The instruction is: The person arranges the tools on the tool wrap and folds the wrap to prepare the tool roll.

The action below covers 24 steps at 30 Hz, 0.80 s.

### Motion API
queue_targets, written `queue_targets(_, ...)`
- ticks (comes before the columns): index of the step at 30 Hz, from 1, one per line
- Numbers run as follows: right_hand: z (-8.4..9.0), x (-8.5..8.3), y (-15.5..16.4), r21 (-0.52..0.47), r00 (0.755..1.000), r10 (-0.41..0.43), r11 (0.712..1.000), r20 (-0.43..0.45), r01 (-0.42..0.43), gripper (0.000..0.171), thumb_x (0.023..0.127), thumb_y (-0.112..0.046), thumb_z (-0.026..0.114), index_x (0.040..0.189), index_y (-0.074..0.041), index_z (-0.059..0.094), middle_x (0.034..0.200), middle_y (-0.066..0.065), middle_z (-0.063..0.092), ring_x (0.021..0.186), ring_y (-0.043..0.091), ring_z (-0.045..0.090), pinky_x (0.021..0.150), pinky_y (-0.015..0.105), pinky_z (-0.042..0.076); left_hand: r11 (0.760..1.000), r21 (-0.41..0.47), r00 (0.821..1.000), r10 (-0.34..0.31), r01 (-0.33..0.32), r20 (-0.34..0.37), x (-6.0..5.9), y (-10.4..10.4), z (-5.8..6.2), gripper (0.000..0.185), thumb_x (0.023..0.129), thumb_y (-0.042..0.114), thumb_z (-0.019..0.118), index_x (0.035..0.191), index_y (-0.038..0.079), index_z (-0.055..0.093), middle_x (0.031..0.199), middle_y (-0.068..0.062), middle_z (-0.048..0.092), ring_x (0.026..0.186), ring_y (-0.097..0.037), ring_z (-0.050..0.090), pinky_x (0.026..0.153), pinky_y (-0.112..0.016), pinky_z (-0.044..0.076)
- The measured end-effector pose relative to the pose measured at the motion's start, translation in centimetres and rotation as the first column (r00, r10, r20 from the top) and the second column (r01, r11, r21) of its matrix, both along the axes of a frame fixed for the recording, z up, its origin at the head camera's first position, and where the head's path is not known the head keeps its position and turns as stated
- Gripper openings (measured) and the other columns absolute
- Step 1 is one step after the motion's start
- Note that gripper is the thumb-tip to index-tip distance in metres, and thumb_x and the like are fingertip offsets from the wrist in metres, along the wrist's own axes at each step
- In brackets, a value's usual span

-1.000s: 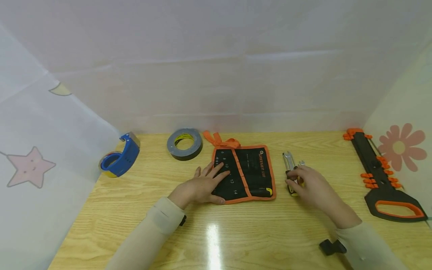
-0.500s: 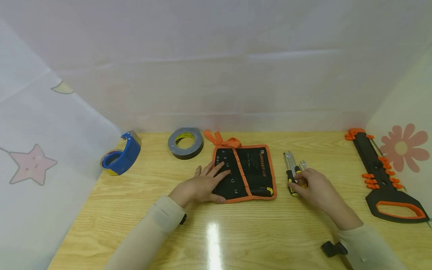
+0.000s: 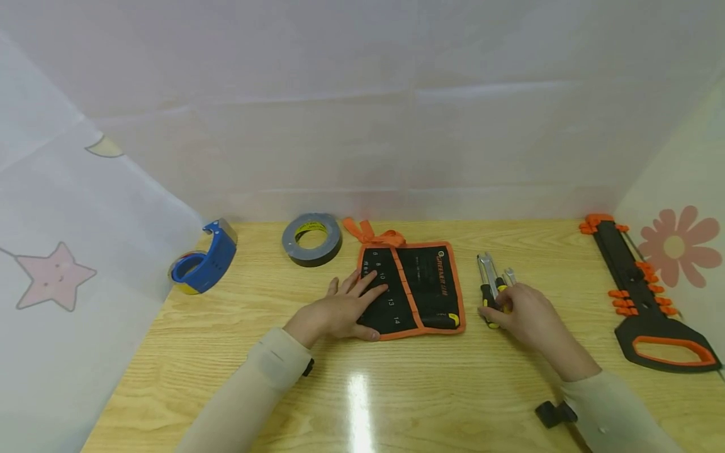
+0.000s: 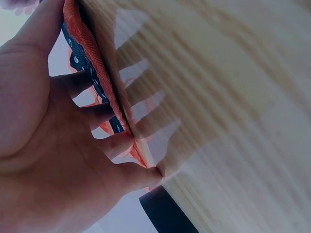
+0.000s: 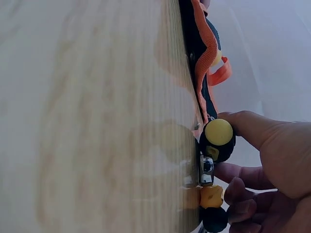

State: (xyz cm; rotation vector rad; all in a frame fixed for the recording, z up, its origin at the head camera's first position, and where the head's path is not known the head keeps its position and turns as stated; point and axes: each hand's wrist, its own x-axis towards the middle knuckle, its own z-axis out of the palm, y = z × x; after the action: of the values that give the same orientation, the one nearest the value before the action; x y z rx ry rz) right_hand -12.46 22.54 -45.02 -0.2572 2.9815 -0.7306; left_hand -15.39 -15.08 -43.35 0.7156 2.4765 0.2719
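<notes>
Overhead, the left hand point(image 3: 340, 311) lies flat with straight fingers on the black-and-orange tool pouch point(image 3: 416, 289), apparently pinning it to the bench point(image 3: 226, 352), while the right hand point(image 3: 523, 314) curls round the small tools point(image 3: 491, 286) just beside the pouch. Left wrist: fingers spread over the pouch's orange edge point(image 4: 92, 68). Right wrist: thumb and fingers pinch a yellow-capped black handle point(image 5: 217, 138), seemingly gathering the tools together.

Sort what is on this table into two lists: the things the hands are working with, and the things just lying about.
In hand:
- tool pouch, pressed flat by the left hand
- wrenches, gripped by the right hand

Lying about:
- grey tape roll
- blue tape dispenser
- hand saw
</notes>
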Motion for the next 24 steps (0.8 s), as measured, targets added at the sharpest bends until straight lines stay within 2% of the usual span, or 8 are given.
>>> queue_targets(7, 0.1, -0.1, -0.1, 0.017, 0.999, -0.023, 1.0, 0.046, 0.022, 0.039, 0.094, -0.035, 0.084, 0.088, 0.003, 0.076, 0.082, 0.01, 0.069, 0.069, 0.02, 0.057, 0.063, 0.038, 0.05, 1.0, -0.004, 1.0, -0.003, 0.003, -0.003, -0.1, 0.0, 0.0, 0.1, 0.099, 0.059, 0.073, 0.176, 0.03, 0.016, 0.184, -0.006, -0.006, 0.17, -0.04, -0.009, 0.132, -0.073, 0.004)
queue_targets(15, 0.6, 0.1, -0.1, -0.009, 0.989, -0.092, 0.996, 0.116, 0.093, 0.038, 0.096, -0.036, 0.078, 0.089, 0.001, 0.075, 0.074, 0.006, 0.068, 0.062, 0.018, 0.055, 0.056, 0.032, 0.044, 1.0, -0.004, 1.0, -0.002, 0.002, -0.002, -0.1, 0.0, -0.3, 0.1, 0.099, 0.06, 0.072, 0.176, 0.031, 0.015, 0.184, -0.005, -0.007, 0.17, -0.04, -0.01, 0.132, -0.073, 0.004)
queue_targets(19, 0.9, 0.2, 0.0, -0.033, 0.986, -0.126, 0.991, 0.105, 0.13, 0.036, 0.096, -0.035, 0.077, 0.089, 0.0, 0.074, 0.07, 0.003, 0.067, 0.06, 0.016, 0.055, 0.054, 0.031, 0.043, 1.0, -0.003, 1.0, 0.001, -0.001, 0.0, 0.0, 0.0, -0.3, 0.099, 0.099, 0.059, 0.072, 0.176, 0.031, 0.016, 0.184, -0.005, -0.006, 0.17, -0.039, -0.01, 0.132, -0.073, 0.004)
queue_targets(24, 1.1, 0.3, 0.3, -0.048, 0.988, -0.144, 0.988, 0.06, 0.147, 0.037, 0.097, -0.033, 0.077, 0.093, 0.003, 0.075, 0.073, 0.005, 0.068, 0.062, 0.016, 0.056, 0.056, 0.031, 0.044, 1.0, -0.006, 1.0, -0.001, 0.001, -0.003, 0.0, -0.1, -0.4, 0.099, 0.099, 0.059, 0.072, 0.176, 0.031, 0.016, 0.184, -0.005, -0.006, 0.17, -0.039, -0.009, 0.132, -0.073, 0.004)
